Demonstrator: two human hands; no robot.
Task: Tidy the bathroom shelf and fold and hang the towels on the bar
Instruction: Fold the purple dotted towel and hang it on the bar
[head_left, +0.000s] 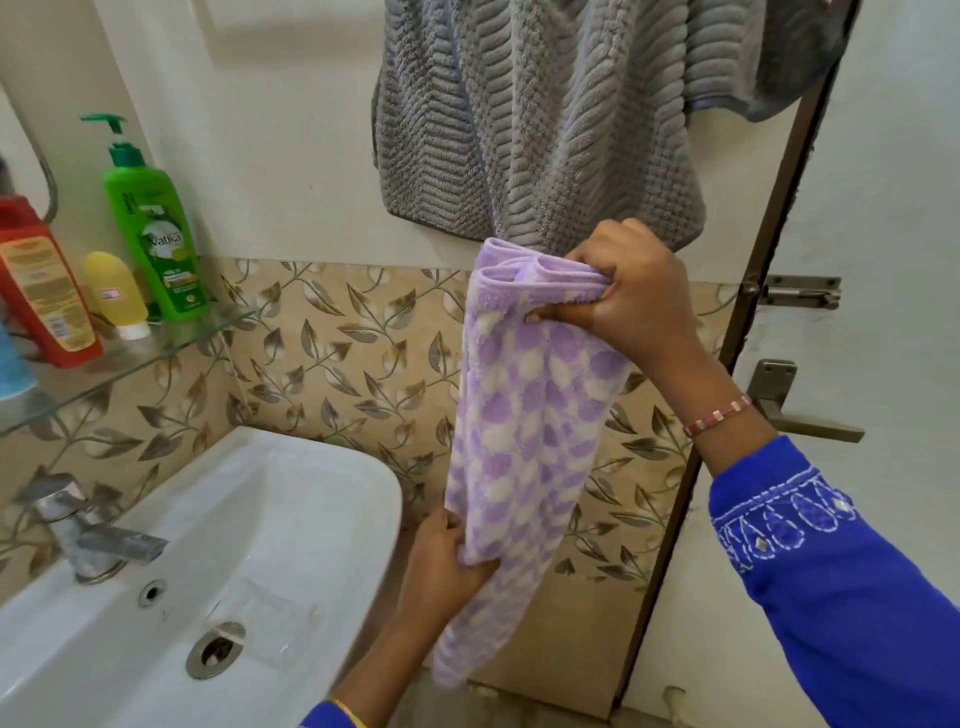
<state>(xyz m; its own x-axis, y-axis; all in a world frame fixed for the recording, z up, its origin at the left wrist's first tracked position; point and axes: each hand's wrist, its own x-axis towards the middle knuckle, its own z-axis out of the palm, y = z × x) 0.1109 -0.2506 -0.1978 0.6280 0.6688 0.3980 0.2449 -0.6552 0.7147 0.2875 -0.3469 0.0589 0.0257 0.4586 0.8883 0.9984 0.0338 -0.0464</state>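
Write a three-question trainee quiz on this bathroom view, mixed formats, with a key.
1. True or false: the right hand grips the bunched top of the purple checked towel.
2. Multiple choice: where does the left hand take its grip on that towel? A) at the top fold B) on its left edge, low down C) nowhere
3. Fill in: the tallest bottle on the glass shelf is the ____ pump bottle.

Key: 1 true. 2 B. 3 green.
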